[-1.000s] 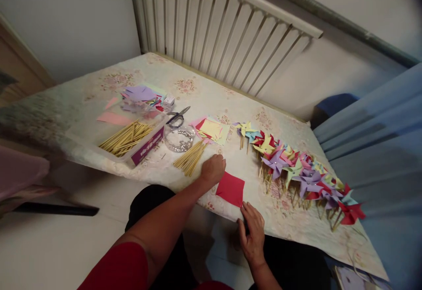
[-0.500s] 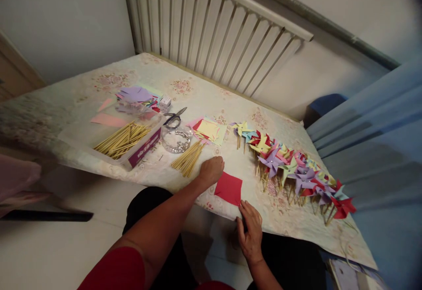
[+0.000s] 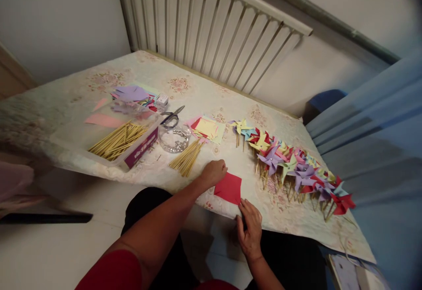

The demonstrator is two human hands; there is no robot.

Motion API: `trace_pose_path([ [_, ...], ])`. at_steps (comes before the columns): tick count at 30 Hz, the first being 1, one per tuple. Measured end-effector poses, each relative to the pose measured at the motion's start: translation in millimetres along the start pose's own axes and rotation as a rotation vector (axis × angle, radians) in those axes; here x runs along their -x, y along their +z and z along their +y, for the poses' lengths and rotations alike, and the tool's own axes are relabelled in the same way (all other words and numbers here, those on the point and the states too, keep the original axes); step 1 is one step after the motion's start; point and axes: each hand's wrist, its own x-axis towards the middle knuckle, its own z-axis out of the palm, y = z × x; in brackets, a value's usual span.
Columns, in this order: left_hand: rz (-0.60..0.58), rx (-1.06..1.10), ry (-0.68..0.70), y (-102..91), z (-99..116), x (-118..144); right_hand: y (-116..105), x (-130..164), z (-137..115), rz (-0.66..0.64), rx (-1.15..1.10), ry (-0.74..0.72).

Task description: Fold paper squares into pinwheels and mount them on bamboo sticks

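A red paper square (image 3: 229, 188) lies flat near the table's front edge. My left hand (image 3: 213, 172), fingers curled, rests on the table and touches the square's left corner. My right hand (image 3: 249, 227) sits at the table edge with its fingertips on the square's near corner. A small bundle of wooden sticks (image 3: 187, 158) lies just left of my left hand. A long row of finished paper pinwheels (image 3: 290, 167) in several colours stretches to the right.
A clear box of sticks (image 3: 121, 140), scissors (image 3: 173, 116), a round clear dish (image 3: 174, 138), stacked coloured paper squares (image 3: 207, 128) and paper scraps (image 3: 132, 94) lie on the floral tablecloth (image 3: 66, 100). A radiator (image 3: 211, 30) stands behind; a blue curtain (image 3: 379, 140) hangs at right.
The view has drifted slightly. My left hand has slid a little toward the red square's corner; my right hand has stayed at the near corner.
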Motion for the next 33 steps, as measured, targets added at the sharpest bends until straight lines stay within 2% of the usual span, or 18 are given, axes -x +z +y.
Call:
trace_pose_path([
  [4,-0.022,0.085,-0.008,1.3,-1.2,-0.1,0.4,0.5,0.1,0.000,-0.004,0.014],
  [8,-0.083,0.073,0.043,0.5,-1.5,3.5,0.4,0.2,-0.2,0.002,-0.005,0.018],
  [15,-0.057,0.094,0.076,8.2,-5.6,1.6,0.1,-0.1,0.0,0.000,-0.015,0.020],
  [21,0.017,0.186,0.021,1.1,-7.1,-5.4,-0.8,-1.7,-1.1,0.009,-0.016,0.014],
  [26,0.081,0.238,-0.087,-7.2,-7.4,-10.7,-1.1,-2.1,-1.8,0.012,0.007,0.009],
  [33,0.224,0.321,-0.153,-8.7,-14.9,-18.3,-0.3,-0.4,-0.5,0.007,-0.006,0.022],
])
